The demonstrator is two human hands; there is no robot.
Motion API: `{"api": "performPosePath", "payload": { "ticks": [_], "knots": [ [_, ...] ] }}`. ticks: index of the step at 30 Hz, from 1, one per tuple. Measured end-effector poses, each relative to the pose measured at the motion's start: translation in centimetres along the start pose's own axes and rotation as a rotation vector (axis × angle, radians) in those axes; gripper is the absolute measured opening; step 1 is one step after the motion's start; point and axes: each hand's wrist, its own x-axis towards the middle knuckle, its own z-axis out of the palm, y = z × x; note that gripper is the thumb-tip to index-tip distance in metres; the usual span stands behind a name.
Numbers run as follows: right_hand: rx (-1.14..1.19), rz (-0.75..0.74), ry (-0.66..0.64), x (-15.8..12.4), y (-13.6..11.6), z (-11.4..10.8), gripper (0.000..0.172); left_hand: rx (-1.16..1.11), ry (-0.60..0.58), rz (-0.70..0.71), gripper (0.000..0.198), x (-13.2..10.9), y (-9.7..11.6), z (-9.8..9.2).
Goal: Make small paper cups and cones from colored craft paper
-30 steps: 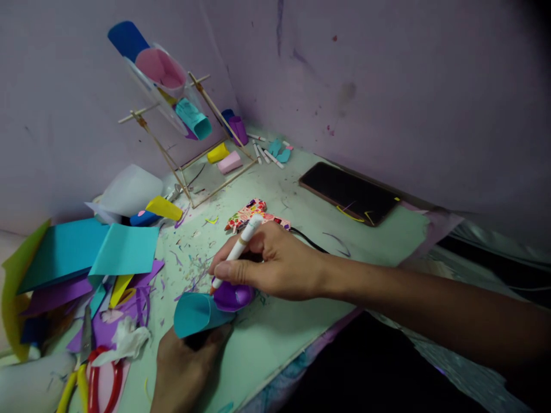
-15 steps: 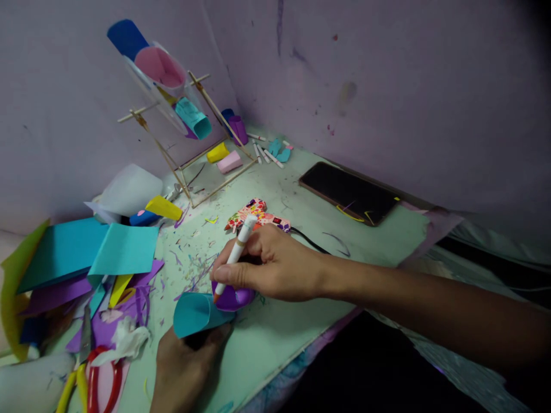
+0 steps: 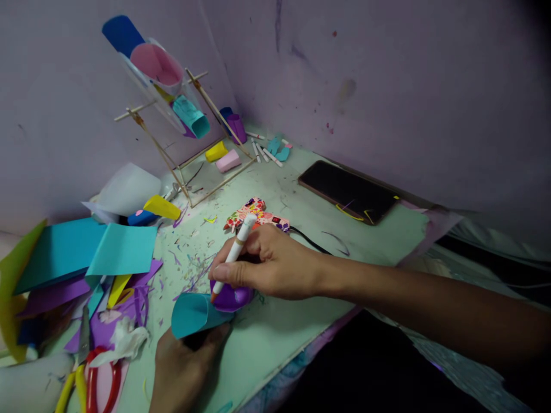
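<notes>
My right hand (image 3: 262,264) pinches a white marker (image 3: 235,252), tilted with its brownish-orange tip down by the rim of a rolled teal paper cup (image 3: 196,315). My left hand (image 3: 185,361) is closed around the lower side of that cup, which lies on its side; some fingers are hidden beneath it. Just under the marker and my right fingers sits a purple piece (image 3: 235,297), partly covered, its kind unclear. Behind my right hand lies a flower-patterned glue gun (image 3: 253,215) with a black cord.
A stick frame (image 3: 163,152) carries a wheel with coloured paper cups (image 3: 157,66) at the back left. A phone (image 3: 348,192) lies to the right. Paper sheets (image 3: 123,246), scraps, red-handled scissors (image 3: 101,378) and yellow handles crowd the left. Several markers (image 3: 264,154) lie near the wall.
The view has shifted very slightly. Both hands keep their holds, and the marker tip has moved a little leftward near the cup's rim.
</notes>
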Motion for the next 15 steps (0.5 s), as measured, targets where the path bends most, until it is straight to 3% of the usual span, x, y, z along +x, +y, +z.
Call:
{"api": "performPosePath", "payload": {
  "ticks": [15],
  "knots": [
    [-0.025,-0.041,0.027,-0.02,0.28,-0.29,0.013,0.001,-0.016,0.036,0.032,0.26,-0.37,-0.11]
  ]
}}
